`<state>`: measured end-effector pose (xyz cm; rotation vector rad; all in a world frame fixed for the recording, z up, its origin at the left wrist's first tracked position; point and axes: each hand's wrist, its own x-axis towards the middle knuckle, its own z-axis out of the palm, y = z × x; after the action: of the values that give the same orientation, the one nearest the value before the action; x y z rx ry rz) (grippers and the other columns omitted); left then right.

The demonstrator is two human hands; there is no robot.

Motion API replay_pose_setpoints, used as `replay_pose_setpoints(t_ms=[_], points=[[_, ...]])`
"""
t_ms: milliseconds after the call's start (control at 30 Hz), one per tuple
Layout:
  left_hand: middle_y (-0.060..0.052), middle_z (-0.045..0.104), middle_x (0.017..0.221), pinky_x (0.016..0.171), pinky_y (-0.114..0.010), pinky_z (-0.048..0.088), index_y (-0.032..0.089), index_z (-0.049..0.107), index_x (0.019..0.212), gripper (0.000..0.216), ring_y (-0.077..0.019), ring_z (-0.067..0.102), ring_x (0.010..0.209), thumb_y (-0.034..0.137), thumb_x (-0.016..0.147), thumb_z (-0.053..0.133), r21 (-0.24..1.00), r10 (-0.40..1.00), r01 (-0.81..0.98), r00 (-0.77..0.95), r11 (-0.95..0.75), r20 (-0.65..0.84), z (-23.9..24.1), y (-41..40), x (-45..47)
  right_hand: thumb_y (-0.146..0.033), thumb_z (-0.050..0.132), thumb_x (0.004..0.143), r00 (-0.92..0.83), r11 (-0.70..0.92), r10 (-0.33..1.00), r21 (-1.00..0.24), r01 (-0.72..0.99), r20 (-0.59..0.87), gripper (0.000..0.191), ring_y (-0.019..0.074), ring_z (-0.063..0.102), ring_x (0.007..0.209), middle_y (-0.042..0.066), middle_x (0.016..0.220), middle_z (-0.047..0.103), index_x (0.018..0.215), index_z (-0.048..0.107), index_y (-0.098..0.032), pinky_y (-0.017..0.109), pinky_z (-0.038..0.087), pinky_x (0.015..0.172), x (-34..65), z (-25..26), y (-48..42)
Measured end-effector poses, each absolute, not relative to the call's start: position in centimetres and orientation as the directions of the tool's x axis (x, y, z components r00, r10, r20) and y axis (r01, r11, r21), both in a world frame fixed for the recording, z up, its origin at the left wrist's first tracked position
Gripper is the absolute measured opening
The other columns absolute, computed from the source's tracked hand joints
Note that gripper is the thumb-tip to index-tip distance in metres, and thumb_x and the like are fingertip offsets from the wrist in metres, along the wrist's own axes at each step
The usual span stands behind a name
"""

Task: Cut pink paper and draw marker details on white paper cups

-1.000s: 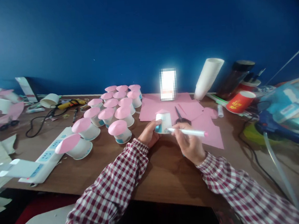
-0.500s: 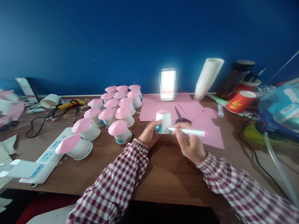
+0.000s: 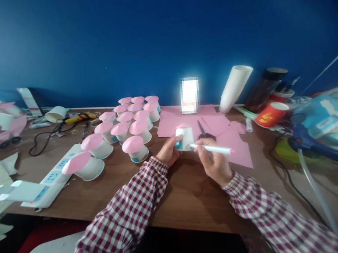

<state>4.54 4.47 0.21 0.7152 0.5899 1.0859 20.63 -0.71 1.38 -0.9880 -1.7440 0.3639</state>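
Note:
Upside down in my left hand (image 3: 168, 152) is a white paper cup (image 3: 188, 136), its wide rim at the bottom. Thumb and fingers wrap its left side, over a blue printed patch. My right hand (image 3: 214, 158) pinches a white marker (image 3: 217, 148) with a pink end pointing right. The marker's tip is at the lower right of the cup wall, touching or very near it. Behind the cup, pink paper sheets (image 3: 174, 120) lie on the table, and dark scissors (image 3: 204, 130) rest on them, partly hidden by my right hand.
Several upturned cups with pink paper cone tops (image 3: 133, 143) stand at left. A white power strip (image 3: 56, 176) lies nearer me. Behind are a lit, blurred-out screen (image 3: 190, 95) and a leaning cup stack (image 3: 236, 88). A red cup (image 3: 272, 114) and blue glue gun (image 3: 319, 142) are at right.
Almost nothing differs. The marker's back end has shifted very slightly left, while both hands keep their hold and the cup stays in place.

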Motion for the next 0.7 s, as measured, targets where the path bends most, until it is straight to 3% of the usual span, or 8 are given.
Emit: replay_pose_setpoints(t_ms=[700], points=[[-0.008,0.072,0.083,0.070,-0.028,0.051,0.010,0.066,0.096,0.026,-0.0200,0.069,0.081,0.030,0.079,0.069,0.756,0.937,-0.592,0.339,0.279,-0.081,0.24,4.51,4.59,-0.022,0.051,0.097,-0.066,0.636,0.734,-0.649,0.418,0.676,0.010,0.0162,0.065,0.076,0.002,0.085,0.065,0.103,0.058,-0.021,0.030,0.054,0.072,20.77,0.69,-0.53]])
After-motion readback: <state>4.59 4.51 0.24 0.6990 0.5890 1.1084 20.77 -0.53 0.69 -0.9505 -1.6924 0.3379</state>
